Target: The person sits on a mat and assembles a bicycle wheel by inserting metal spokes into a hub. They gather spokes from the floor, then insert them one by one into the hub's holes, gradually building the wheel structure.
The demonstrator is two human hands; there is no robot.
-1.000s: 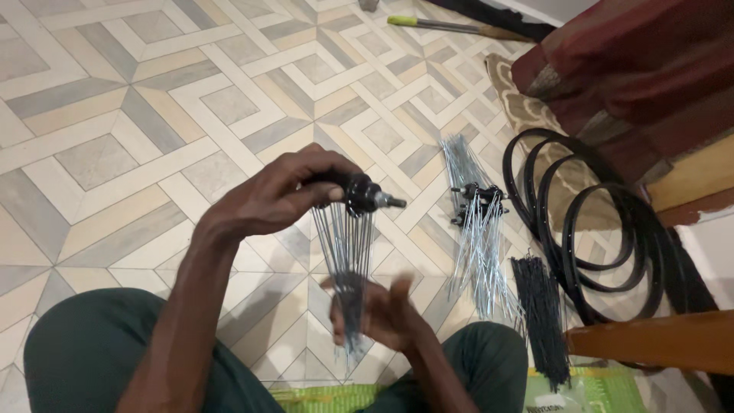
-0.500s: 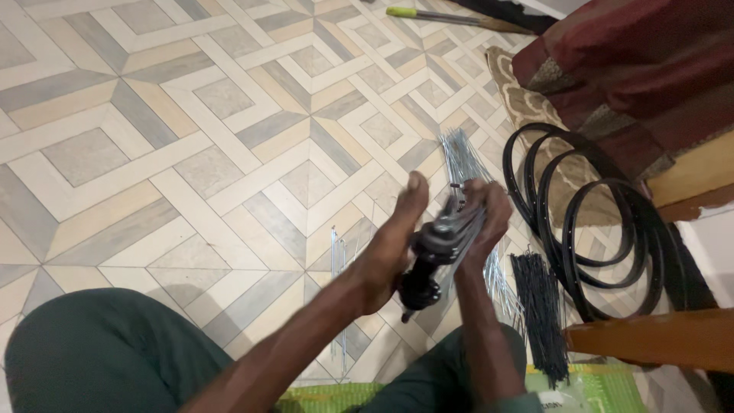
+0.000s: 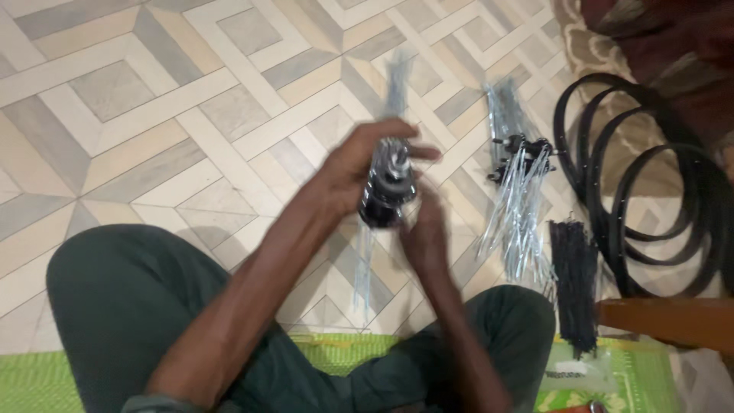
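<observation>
My left hand (image 3: 353,172) grips a black bicycle wheel hub (image 3: 386,191) with silver spokes sticking out above and below it, held in front of my chest. Just below and to the right of the hub, my right hand (image 3: 428,233) touches its lower side and the spokes. The frame is blurred by motion, so finger detail is unclear. On the tiled floor to the right lies another black hub with a bundle of silver spokes (image 3: 518,195).
Black bicycle rims or tyres (image 3: 650,183) lie in loops at the right. A bundle of black spokes (image 3: 573,283) rests beside them. A wooden piece (image 3: 673,321) sits at lower right. A green mat (image 3: 38,382) lies under my crossed legs.
The hub with spokes went from held up at centre, over to the right near the floor bundle, and now back to centre, turned upright between both hands.
</observation>
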